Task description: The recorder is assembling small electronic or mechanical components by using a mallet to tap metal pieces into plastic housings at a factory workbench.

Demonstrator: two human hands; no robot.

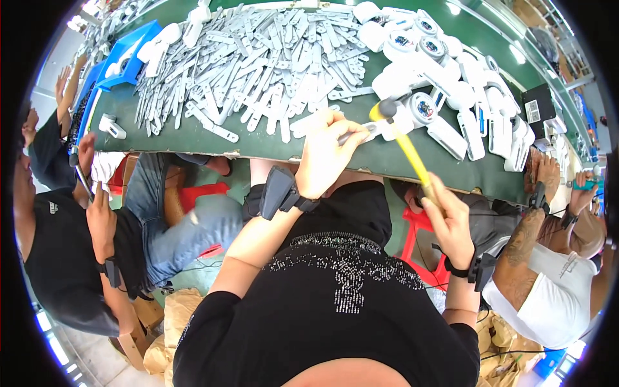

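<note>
At 1 o'clock, left hand (326, 149) pinches grey piece (346, 138), right hand (449, 222) grips hammer (411, 155) (apparently striking); aim likely required next.

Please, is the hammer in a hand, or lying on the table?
In hand: the right hand grips the hammer by its handle.

From my end I saw a green table (371, 155) with pale wear along its near edge. A broad, jumbled heap of flat grey strips (258, 71) covered its middle, some overhanging the heap's front. To the right I made out clustered white round-headed units (461, 95); at the left, a blue bin (111, 82) and a small white piece (112, 127), lying apart.
</note>
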